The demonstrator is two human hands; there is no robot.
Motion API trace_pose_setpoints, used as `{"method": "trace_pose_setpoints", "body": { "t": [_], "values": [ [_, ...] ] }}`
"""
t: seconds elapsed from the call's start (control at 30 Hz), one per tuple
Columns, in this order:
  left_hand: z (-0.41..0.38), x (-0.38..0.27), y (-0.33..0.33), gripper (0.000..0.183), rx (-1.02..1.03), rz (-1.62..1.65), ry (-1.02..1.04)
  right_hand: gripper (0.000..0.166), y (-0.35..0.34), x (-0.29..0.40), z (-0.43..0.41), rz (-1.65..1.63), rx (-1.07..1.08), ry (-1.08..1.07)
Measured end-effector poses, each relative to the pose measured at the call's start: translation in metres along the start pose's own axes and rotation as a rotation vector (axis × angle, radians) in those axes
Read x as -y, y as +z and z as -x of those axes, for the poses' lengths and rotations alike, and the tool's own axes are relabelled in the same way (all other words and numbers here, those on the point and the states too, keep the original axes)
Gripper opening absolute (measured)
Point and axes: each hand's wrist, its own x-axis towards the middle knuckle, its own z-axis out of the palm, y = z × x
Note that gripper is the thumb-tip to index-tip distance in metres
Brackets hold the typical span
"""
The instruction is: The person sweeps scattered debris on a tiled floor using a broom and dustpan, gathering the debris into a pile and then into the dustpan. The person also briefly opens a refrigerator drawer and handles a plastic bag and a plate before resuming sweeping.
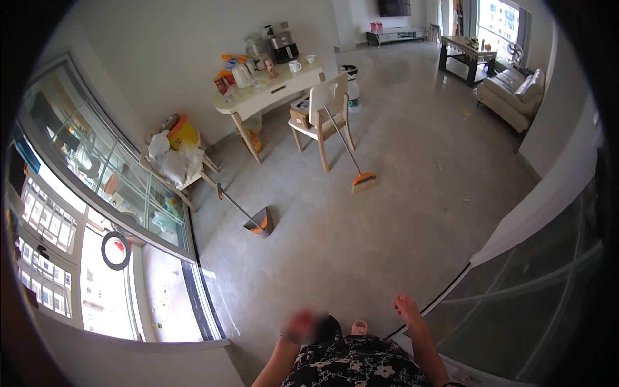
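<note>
My left hand is low in the picture, in front of the dark floral clothing; it is blurred, so its fingers and anything in it cannot be made out. To the right, near the glass door, my right hand hangs with its fingers curled and no object visible in it. Ahead on the grey floor, a long-handled dustpan stands with its handle leaning towards a low chair. Farther on, a broom with an orange head leans on a white chair. A pink slipper shows below me.
A white table against the wall bears an air fryer, a white kettle and cups. At left, a chair holds bags beside sliding glass doors. A glass door is close at right. A sofa stands far right.
</note>
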Motion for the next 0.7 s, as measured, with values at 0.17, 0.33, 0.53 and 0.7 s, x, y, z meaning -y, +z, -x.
{"method": "trace_pose_setpoints", "body": {
  "t": [0.17, 0.33, 0.53, 0.7],
  "values": [
    [-0.058, -0.063, 0.019, 0.013, 0.075, 0.154, -0.239, 0.019, 0.039, 0.018, -0.053, -0.023, 0.044, 0.093],
    [-0.113, -0.115, 0.086, 0.012, 0.286, -0.12, -0.035, 0.024, 0.066, 0.027, -0.129, -0.011, 0.036, 0.277],
    [-0.177, -0.218, 0.165, 0.011, 0.341, -0.313, 0.015, 0.03, 0.115, 0.094, -0.225, 0.027, 0.007, 0.235],
    [-0.222, -0.258, 0.234, 0.011, 0.167, -0.278, -0.095, 0.031, 0.121, 0.136, -0.272, -0.02, -0.053, 0.219]
  ]
}}
